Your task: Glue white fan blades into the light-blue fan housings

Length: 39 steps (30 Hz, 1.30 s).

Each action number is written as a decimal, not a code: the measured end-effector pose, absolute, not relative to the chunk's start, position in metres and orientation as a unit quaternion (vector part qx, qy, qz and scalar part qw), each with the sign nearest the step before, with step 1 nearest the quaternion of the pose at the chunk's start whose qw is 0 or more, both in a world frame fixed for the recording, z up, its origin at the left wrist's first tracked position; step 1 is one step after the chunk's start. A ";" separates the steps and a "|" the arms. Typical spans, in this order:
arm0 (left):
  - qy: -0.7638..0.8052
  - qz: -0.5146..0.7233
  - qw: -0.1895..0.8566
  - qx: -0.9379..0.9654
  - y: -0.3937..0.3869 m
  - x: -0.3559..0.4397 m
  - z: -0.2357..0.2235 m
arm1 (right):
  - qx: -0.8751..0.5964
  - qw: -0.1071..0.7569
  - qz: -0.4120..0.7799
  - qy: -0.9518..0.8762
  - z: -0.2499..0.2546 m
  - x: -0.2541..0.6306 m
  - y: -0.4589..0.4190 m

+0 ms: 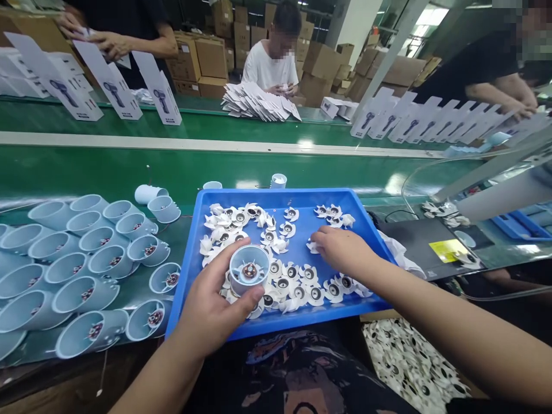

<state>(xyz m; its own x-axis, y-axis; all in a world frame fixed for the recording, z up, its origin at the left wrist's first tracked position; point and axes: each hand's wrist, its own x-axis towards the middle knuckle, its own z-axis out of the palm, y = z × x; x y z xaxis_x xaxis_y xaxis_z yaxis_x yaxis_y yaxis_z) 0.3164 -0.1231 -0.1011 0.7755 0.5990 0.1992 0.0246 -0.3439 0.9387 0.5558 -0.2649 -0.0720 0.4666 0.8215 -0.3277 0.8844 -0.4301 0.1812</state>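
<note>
My left hand is wrapped round a light blue fan housing, its open end facing up with a copper motor showing inside. Over the right half of a blue tray, my right hand has its fingers closed on a white fan blade, partly covered by the fingertips. Many more white fan blades lie scattered in the tray, most with the dark hub upward. The held housing is above the blades at the tray's near left part.
Rows of blue housings lie left of the tray. A box of fan blades stands below right. Across the green bench are printed cartons, a stack of flat cartons and several people at work. A black pad lies right.
</note>
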 end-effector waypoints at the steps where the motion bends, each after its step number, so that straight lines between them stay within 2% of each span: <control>1: 0.193 0.267 0.543 0.772 -0.123 0.315 -0.102 | 0.848 0.162 -0.094 0.495 -0.074 0.555 -0.262; 5: 0.177 0.260 0.560 0.767 -0.123 0.313 -0.101 | 0.869 0.143 -0.111 0.461 -0.077 0.553 -0.248; 8: 0.202 0.235 0.527 0.791 -0.126 0.316 -0.095 | 0.880 0.095 -0.127 0.447 -0.068 0.547 -0.242; 13: 0.183 0.226 0.453 0.843 -0.130 0.324 -0.086 | 0.819 -0.094 -0.224 0.519 -0.033 0.512 -0.249; 15: 0.149 0.229 0.425 0.863 -0.132 0.326 -0.083 | 0.754 -0.213 -0.259 0.564 -0.024 0.495 -0.256; 17: 0.119 0.231 0.395 0.881 -0.134 0.328 -0.081 | 0.691 -0.318 -0.229 0.608 -0.022 0.480 -0.262; 18: 0.109 0.234 0.378 0.889 -0.135 0.328 -0.080 | 0.671 -0.343 -0.200 0.626 -0.023 0.475 -0.263; 19: 0.102 0.236 0.362 0.896 -0.136 0.328 -0.080 | 0.667 -0.341 -0.170 0.641 -0.025 0.470 -0.264; 23: 0.086 0.262 0.302 0.913 -0.139 0.328 -0.083 | 0.707 -0.244 -0.092 0.657 -0.032 0.462 -0.258; 26: 0.078 0.309 0.256 0.913 -0.139 0.328 -0.087 | 0.707 -0.249 -0.059 0.659 -0.036 0.459 -0.248; 29: 0.084 0.326 0.226 0.914 -0.141 0.329 -0.089 | 0.718 -0.256 -0.083 0.642 -0.038 0.458 -0.241; 36: 0.098 0.306 0.231 0.918 -0.135 0.316 -0.082 | 0.646 -0.355 -0.207 0.644 -0.038 0.487 -0.296; 39: 0.181 0.339 0.198 0.902 -0.103 0.308 -0.058 | 0.649 -0.415 -0.186 0.610 -0.048 0.500 -0.332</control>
<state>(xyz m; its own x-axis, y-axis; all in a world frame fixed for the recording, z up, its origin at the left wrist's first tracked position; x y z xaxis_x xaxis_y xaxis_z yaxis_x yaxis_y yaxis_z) 0.3082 -0.1025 -0.0579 0.7046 0.4612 0.5393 0.1933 -0.8560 0.4795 0.5004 -0.3317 -0.0476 0.1877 0.9461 0.2641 0.6373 0.0873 -0.7657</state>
